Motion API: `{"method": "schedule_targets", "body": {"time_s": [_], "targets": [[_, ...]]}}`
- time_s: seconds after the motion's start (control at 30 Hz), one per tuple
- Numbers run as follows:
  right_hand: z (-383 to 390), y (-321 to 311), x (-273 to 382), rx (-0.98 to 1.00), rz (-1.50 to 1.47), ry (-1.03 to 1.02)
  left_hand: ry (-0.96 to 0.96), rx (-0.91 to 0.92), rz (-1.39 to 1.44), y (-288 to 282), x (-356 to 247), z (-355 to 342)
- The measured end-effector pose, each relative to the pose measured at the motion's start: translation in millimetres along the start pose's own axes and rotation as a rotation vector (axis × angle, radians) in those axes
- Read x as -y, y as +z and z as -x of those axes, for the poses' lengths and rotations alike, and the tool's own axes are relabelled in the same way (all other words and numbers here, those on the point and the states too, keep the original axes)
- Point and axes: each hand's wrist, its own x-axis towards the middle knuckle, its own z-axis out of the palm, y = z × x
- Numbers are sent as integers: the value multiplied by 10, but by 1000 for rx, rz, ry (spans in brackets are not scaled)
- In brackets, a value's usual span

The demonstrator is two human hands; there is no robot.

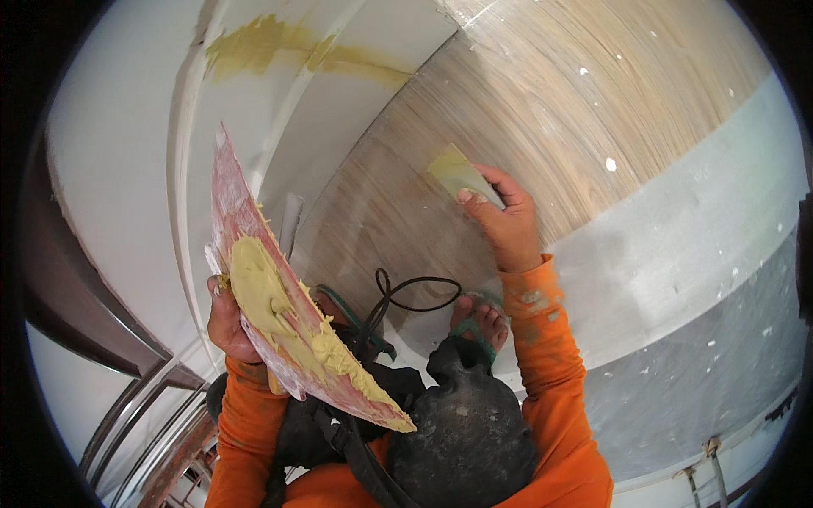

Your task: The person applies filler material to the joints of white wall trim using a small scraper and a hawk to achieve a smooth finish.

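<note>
My left hand (230, 326) grips a long reddish board (227, 190) from its left side, and the board tilts up over my lap. Thick yellow putty (258, 284) is heaped on its middle and along its right edge. In my right hand (512, 220) is a flat putty scraper (461, 176), pinched between thumb and fingers, with yellow putty smeared on its far left corner. The scraper is held above the wood-patterned floor, apart from the board. Farther off, a yellow putty patch (262, 44) marks the white panelled wall.
Wood-patterned flooring (576, 110) with white specks lies ahead, bordered at right by a pale grey strip (644, 279). A black cord (423, 279) loops near my sandalled feet (483, 322). Dark, shiny-edged railings (127, 406) stand at lower left. A white wall (118, 161) rises at left.
</note>
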Motion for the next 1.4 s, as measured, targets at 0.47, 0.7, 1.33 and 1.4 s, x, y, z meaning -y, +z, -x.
{"method": "schedule_targets", "body": {"time_s": [0.47,0.7,1.33,1.4], "targets": [[-486,-614,-135,266,-476,319,-148,193,-138,141,35,-424],[-507,-612,-112,292,-493,325,-236,147,-155,175,-23,-391],[-386,-557,-91,266,-570,268,-251,135,165,-66,-116,-152],[-375,-564,-90,275,-551,254,-210,101,55,-117,-96,-114]]}}
